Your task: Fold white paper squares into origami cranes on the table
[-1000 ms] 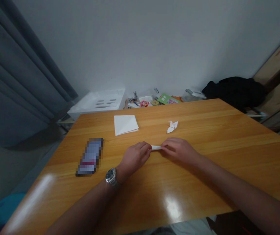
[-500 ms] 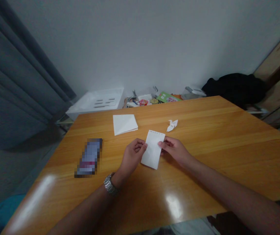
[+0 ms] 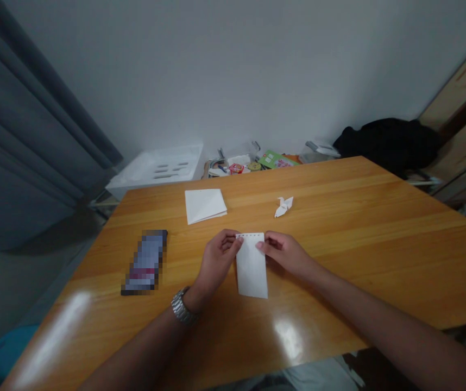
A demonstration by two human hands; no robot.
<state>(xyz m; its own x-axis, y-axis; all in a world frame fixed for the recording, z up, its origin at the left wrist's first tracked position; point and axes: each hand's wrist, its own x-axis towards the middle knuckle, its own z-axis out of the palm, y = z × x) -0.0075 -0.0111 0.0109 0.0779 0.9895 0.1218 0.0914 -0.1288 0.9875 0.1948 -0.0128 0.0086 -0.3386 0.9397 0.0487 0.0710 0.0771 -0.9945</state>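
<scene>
A white paper sheet (image 3: 251, 268) with punched holes along its top edge lies on the wooden table (image 3: 359, 217). My left hand (image 3: 216, 260), with a metal watch on the wrist, pinches the sheet's top left corner. My right hand (image 3: 284, 254) pinches the top right corner. A small folded paper crane (image 3: 283, 207) sits farther back on the table. A folded white paper square (image 3: 205, 205) lies at the back left.
A blurred-out dark phone (image 3: 144, 262) lies left of my hands. Behind the table stand a white plastic bin (image 3: 157, 169), small clutter (image 3: 249, 162) and a black cloth heap (image 3: 388, 144). Grey curtains hang at left, wooden furniture at right.
The paper was a narrow folded strip between my hands; it has been opened into a sheet, squared up and laid flat, with my hands on its top corners.
</scene>
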